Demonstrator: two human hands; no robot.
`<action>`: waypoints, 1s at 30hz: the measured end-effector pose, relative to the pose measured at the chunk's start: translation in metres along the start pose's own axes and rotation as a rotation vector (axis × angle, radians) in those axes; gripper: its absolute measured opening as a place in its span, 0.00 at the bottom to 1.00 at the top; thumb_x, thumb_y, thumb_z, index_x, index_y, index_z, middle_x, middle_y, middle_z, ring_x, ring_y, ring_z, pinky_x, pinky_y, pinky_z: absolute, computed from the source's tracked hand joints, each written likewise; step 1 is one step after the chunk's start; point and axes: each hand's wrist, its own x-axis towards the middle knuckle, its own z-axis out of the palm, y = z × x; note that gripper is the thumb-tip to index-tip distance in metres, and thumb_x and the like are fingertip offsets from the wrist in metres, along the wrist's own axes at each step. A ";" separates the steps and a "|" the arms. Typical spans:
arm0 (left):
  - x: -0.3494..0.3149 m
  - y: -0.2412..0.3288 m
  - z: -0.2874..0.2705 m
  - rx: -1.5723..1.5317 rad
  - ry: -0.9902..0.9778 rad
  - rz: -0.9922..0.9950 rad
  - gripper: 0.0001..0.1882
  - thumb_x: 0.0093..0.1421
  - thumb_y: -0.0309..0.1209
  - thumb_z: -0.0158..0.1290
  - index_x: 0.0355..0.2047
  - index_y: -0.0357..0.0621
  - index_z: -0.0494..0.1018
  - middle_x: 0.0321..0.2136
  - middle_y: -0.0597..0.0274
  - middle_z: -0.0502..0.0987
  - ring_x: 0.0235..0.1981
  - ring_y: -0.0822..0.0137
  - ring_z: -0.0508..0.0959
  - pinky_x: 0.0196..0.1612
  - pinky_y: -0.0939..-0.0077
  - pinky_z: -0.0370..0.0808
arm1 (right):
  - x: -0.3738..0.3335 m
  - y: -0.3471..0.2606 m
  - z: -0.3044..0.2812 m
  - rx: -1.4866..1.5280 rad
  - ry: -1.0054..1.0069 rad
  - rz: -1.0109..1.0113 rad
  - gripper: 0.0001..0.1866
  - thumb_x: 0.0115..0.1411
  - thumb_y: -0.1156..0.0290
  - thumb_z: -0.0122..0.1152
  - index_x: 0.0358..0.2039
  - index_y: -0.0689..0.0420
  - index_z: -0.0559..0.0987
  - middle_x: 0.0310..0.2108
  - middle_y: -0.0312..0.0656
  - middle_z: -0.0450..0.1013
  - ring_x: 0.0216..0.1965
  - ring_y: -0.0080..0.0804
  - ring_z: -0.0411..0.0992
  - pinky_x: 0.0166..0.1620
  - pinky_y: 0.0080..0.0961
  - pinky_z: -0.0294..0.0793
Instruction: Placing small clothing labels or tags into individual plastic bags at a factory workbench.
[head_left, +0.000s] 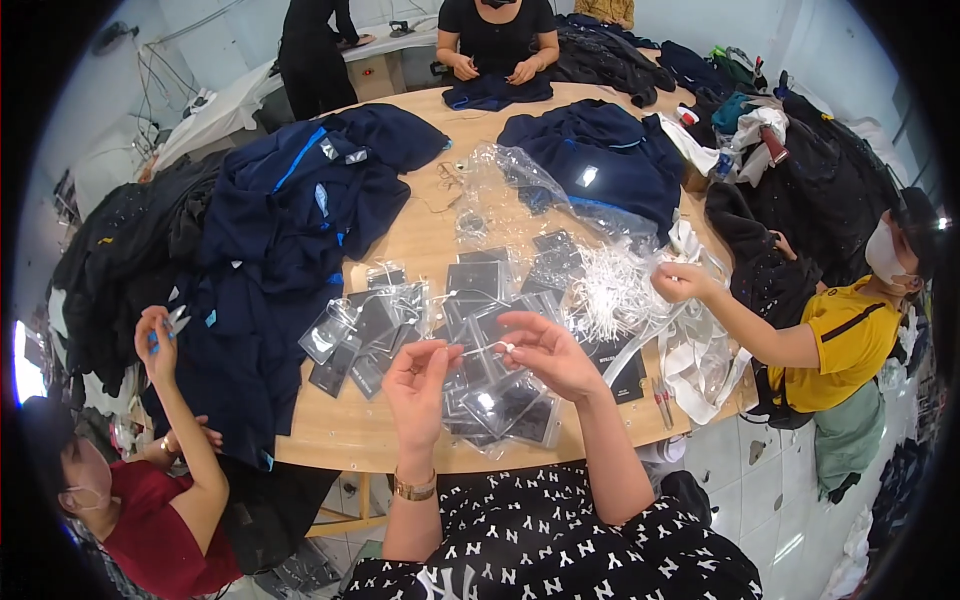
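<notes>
Left hand (418,385) and right hand (548,358), above the near edge of the table (360,440): each pinches one end of a white cord (484,350) between thumb and finger; the right hand's other fingers are spread. Cord lies directly between the fingertips, over the tag pile (500,410). Whether it already passes through a tag cannot be made out; clear sleeves and glare interfere.

Progress, as judged: partial. Done: several sleeved tags in the left heap (365,335) show white cords. Left: the string bundle (608,290), right of the pile, is thick and loose, and some tags beneath the hands show no clear cord.

Near right corner of table: snips (662,402), beside a black card (622,372). Left edge: navy garments (270,240) draped over. Toward far edge: clear bag (560,207), overlapping a navy garment (625,165). At far edge: a co-worker (497,40) handling dark cloth (497,92).
</notes>
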 end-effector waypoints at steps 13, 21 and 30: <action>-0.004 0.001 0.013 0.150 -0.046 -0.038 0.07 0.57 0.21 0.47 0.35 0.31 0.70 0.31 0.55 0.75 0.34 0.71 0.76 0.40 0.80 0.73 | 0.001 0.001 -0.006 -0.372 0.091 -0.063 0.14 0.55 0.79 0.51 0.44 0.62 0.69 0.34 0.38 0.72 0.33 0.20 0.70 0.38 0.16 0.70; -0.003 0.000 0.008 0.107 -0.039 -0.044 0.05 0.57 0.23 0.47 0.34 0.35 0.70 0.26 0.63 0.73 0.27 0.75 0.73 0.28 0.84 0.70 | -0.004 -0.004 -0.006 -0.729 0.106 -0.019 0.08 0.57 0.74 0.52 0.34 0.64 0.75 0.27 0.38 0.73 0.30 0.19 0.70 0.34 0.16 0.70; -0.011 -0.004 0.028 0.134 -0.050 -0.049 0.09 0.55 0.20 0.49 0.38 0.35 0.68 0.29 0.64 0.72 0.29 0.77 0.72 0.32 0.87 0.70 | -0.003 -0.007 0.025 -0.304 0.185 -0.120 0.06 0.56 0.74 0.54 0.33 0.63 0.75 0.22 0.32 0.70 0.22 0.14 0.65 0.26 0.12 0.66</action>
